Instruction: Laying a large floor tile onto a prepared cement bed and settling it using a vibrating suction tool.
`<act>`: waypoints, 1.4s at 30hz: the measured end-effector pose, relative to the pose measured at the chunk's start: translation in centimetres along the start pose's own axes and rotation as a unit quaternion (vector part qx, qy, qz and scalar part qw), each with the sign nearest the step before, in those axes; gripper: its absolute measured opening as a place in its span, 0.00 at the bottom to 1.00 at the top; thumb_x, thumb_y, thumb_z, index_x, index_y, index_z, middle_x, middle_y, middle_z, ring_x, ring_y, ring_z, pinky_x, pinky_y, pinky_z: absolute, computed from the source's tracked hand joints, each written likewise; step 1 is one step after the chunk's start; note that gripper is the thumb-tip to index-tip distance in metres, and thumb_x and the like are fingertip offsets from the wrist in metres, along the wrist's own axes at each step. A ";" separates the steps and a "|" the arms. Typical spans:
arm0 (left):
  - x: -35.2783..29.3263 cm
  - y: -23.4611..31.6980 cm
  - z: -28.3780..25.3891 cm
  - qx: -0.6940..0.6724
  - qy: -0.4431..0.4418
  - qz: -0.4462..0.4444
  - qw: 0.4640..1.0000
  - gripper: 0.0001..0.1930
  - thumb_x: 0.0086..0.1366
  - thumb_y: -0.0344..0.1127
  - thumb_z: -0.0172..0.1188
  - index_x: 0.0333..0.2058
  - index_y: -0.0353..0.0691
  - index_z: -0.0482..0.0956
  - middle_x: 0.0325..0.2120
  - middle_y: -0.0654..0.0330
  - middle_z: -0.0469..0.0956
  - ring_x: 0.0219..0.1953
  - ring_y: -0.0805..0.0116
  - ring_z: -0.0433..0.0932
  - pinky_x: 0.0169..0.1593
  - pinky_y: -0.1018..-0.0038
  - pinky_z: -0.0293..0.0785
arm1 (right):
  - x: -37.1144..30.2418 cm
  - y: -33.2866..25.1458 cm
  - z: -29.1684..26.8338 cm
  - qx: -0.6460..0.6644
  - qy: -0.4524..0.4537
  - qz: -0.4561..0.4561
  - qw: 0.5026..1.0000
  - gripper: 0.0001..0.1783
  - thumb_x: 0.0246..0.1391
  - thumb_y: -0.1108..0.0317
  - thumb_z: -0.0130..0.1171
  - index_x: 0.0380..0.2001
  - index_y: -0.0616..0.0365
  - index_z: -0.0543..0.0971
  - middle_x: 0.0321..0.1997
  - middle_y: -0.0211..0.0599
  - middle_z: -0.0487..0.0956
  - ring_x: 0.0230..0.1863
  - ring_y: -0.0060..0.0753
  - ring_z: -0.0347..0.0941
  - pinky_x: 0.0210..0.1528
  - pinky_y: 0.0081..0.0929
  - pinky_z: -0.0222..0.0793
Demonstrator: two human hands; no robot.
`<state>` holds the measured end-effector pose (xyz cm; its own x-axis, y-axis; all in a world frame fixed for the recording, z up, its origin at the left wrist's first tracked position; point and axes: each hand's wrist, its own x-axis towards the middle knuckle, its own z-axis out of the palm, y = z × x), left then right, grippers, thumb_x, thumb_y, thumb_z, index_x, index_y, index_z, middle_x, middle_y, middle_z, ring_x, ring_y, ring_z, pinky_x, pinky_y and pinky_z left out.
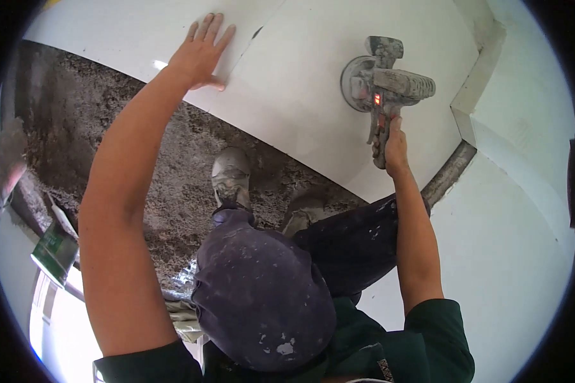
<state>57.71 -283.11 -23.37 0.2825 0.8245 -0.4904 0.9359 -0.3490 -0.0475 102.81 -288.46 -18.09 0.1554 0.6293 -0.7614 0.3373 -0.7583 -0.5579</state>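
My right hand is wrapped round the handle of a dusty grey tile vibrator with a small red lit display. Its round suction pad rests on a large, glossy white floor tile. On the left part of the white surface, my left hand lies flat with its fingers spread, close to the tile edge. A thin dark joint line runs just right of that hand, with a small dark chip in it.
Rough, dark, wet-looking mortar covers the floor before the tile edge, and my shoe stands on it. A green container sits at the left. White walls with a jutting corner border the tile on the right.
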 end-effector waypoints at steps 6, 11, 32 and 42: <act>0.4 0.4 -0.1 0.009 -0.028 -0.009 1.000 0.69 0.41 0.58 0.78 0.72 0.43 0.39 0.72 0.41 0.38 0.75 0.45 0.39 0.75 0.53 0.39 | 0.2 0.0 0.1 0.003 0.016 -0.018 1.000 0.40 0.66 0.31 0.32 0.28 0.59 0.74 0.19 0.31 0.72 0.15 0.24 0.66 0.18 0.25 0.63; 0.2 -0.2 0.9 -0.024 0.002 -0.003 1.000 0.69 0.41 0.58 0.78 0.72 0.42 0.40 0.72 0.40 0.39 0.74 0.43 0.40 0.75 0.51 0.40 | 0.3 0.4 0.1 0.004 0.024 -0.017 1.000 0.40 0.65 0.30 0.32 0.25 0.57 0.74 0.17 0.29 0.71 0.15 0.24 0.66 0.17 0.25 0.62; -0.9 -0.6 -0.9 -0.070 -0.009 0.020 0.997 0.69 0.38 0.61 0.77 0.71 0.37 0.44 0.72 0.37 0.38 0.74 0.41 0.37 0.73 0.45 0.36 | 1.7 -3.6 5.0 0.116 0.002 0.062 0.991 0.39 0.62 0.26 0.35 0.33 0.54 0.73 0.17 0.29 0.69 0.15 0.28 0.66 0.17 0.29 0.62; -0.8 -0.3 -0.1 -0.102 0.011 0.012 0.995 0.71 0.33 0.57 0.81 0.71 0.38 0.46 0.72 0.38 0.38 0.74 0.40 0.36 0.73 0.41 0.35 | 1.2 -4.5 5.4 0.055 0.038 0.015 0.998 0.39 0.60 0.24 0.34 0.29 0.51 0.70 0.15 0.28 0.67 0.13 0.27 0.64 0.15 0.28 0.60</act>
<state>57.20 -283.64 -22.85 0.3069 0.8276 -0.4699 0.9517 -0.2723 0.1419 96.47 -285.23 -18.29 0.2354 0.6143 -0.7532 0.2276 -0.7882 -0.5717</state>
